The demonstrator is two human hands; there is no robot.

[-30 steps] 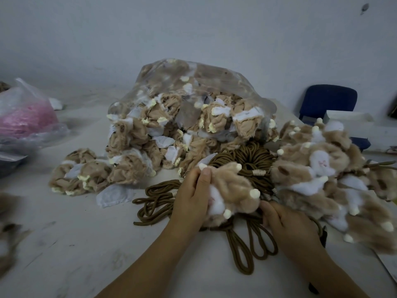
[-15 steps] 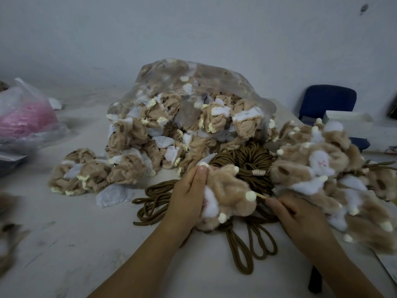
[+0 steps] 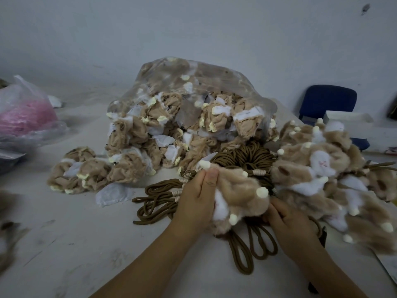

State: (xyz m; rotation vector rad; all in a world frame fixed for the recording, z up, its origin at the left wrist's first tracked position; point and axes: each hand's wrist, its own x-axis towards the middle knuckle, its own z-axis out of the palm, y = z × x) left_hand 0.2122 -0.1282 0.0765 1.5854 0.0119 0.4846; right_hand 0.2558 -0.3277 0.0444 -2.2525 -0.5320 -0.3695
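– On the worktop (image 3: 75, 244), right in the middle: what is being held?

– A tan plush piece (image 3: 240, 190) with white patches and small cream nubs. It sits lifted a little above a spread of brown cord loops (image 3: 159, 198), between both hands.

– How does the left hand (image 3: 197, 203) have it?

– Wrapped round the piece's left end, thumb on top near a cream nub, fingers curled into the fur. A firm hold.

– And the right hand (image 3: 290, 229)?

– Lower, at the piece's bottom right edge. Its fingers curl in under the fur, so the tips are hidden, but it grips the piece from that side.

– What lies around it?

– Behind, a big clear plastic bag (image 3: 193, 74) lies open toward the person, stuffed with tan pieces that look inside out, showing white lining and pale yellow bits. A few of those have spilled into a small heap (image 3: 86, 168) to the left of the bag's mouth, with a white fabric scrap (image 3: 113, 193) just in front of them. To the right there is a pile of fluffy plush pieces (image 3: 322, 168), furry side out, touching the held one.

– Anything further off?

– A thin bag with something pink inside (image 3: 23, 117) at the far left, and a blue chair (image 3: 326, 102) against the wall on the right.
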